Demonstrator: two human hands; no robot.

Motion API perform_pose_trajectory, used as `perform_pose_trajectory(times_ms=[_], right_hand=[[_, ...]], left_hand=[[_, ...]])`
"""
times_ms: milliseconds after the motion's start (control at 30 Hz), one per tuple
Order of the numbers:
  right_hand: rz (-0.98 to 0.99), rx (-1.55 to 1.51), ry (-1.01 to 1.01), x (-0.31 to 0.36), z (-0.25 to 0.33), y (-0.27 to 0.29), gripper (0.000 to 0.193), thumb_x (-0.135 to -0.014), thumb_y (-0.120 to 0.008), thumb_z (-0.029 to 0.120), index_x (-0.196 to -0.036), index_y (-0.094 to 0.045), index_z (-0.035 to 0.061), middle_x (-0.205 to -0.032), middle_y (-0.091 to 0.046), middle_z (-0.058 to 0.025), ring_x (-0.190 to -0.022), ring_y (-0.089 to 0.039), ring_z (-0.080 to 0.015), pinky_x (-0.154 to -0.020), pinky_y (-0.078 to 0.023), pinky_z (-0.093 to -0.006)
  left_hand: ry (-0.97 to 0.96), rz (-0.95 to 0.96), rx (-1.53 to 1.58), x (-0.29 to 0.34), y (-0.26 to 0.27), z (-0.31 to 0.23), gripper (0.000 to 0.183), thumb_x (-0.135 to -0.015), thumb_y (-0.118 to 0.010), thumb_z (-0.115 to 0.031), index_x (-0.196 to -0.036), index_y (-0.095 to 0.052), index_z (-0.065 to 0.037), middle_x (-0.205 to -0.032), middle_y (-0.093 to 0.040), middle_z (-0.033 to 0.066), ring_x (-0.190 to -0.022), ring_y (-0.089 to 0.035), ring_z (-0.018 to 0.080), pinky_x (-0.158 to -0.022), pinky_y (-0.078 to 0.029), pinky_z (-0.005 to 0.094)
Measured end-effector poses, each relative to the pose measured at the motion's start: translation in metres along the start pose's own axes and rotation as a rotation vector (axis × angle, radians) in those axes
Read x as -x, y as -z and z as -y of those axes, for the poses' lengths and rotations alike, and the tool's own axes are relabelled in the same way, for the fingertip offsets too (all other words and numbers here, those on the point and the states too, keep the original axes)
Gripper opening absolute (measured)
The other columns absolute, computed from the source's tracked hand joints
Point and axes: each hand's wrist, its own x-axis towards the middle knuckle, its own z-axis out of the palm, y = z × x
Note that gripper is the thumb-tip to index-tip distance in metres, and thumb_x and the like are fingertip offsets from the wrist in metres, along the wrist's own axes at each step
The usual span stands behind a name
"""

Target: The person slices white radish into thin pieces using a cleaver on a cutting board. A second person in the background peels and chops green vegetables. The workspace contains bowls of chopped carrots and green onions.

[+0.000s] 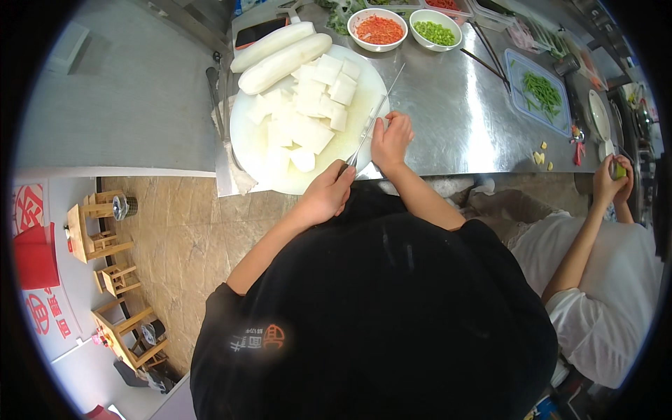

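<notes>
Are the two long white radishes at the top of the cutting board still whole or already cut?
Whole. Both white radishes lie uncut, side by side at the round cutting board's far edge, beside a pile of white chunks.

White radish chunks (304, 115), white round board (245, 140), 2 white bowls w/ orange (379, 30) & green bits (435, 32), steel-grey counter (455, 119)

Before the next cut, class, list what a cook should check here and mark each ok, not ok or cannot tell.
1. Left hand grips the knife handle: ok.
2. Right hand fingers curled back from the blade: cannot tell.
3. Piece under the right hand steady: cannot tell, hidden.
4. Round white cutting board fully on the steel counter: ok.
5. Cut white radish chunks clear of the blade: ok.
6. Neighbour's hands away from the knife: ok.
</notes>
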Motion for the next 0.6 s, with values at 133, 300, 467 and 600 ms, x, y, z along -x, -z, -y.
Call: perform_pose_trajectory(times_ms=[133, 300, 467, 600], right_hand=[[0.016, 0.015, -0.006, -0.001, 0.003, 0.001, 0.024, -0.083, -0.057, 0.02, -0.098, -0.048, 0.0038, -0.097, -0.048, -0.0143, -0.099, -0.045, -0.0329, -0.083, -0.031, -0.0449], [0.11, 0.038, -0.055, -0.004, 0.008, 0.007, 0.023, -0.082, -0.057, 0.023, -0.093, -0.055, 0.0029, -0.096, -0.05, -0.0174, -0.097, -0.046, -0.035, -0.084, -0.032, -0.0471], [0.097, 0.057, -0.026, -0.003, 0.008, 0.004, 0.018, -0.081, -0.056, 0.021, -0.09, -0.055, 0.0053, -0.092, -0.051, -0.0151, -0.093, -0.047, -0.0332, -0.081, -0.033, -0.0465], [0.099, 0.095, 0.0, -0.002, 0.006, 0.002, 0.014, -0.084, -0.054, 0.019, -0.093, -0.051, 0.0083, -0.093, -0.05, -0.0099, -0.096, -0.047, -0.0297, -0.079, -0.032, -0.0447]], left_hand=[[0.022, -0.001, -0.016, -0.005, 0.001, 0.006, 0.029, -0.1, -0.038, -0.028, -0.083, -0.04, -0.006, -0.055, -0.041, 0.0023, -0.041, -0.038, 0.0115, -0.041, -0.034, 0.0257], [0.04, 0.039, 0.037, -0.008, 0.006, 0.004, 0.029, -0.1, -0.039, -0.029, -0.083, -0.039, -0.006, -0.055, -0.041, 0.0032, -0.041, -0.038, 0.0127, -0.041, -0.035, 0.0264], [0.069, 0.082, 0.077, -0.009, 0.011, 0.001, 0.029, -0.1, -0.037, -0.03, -0.084, -0.039, -0.006, -0.055, -0.041, 0.0034, -0.042, -0.039, 0.0131, -0.042, -0.034, 0.0265], [0.06, 0.113, 0.079, -0.011, 0.015, 0.0, 0.03, -0.1, -0.036, -0.031, -0.084, -0.039, -0.006, -0.055, -0.04, 0.0032, -0.042, -0.039, 0.013, -0.042, -0.034, 0.0265]])
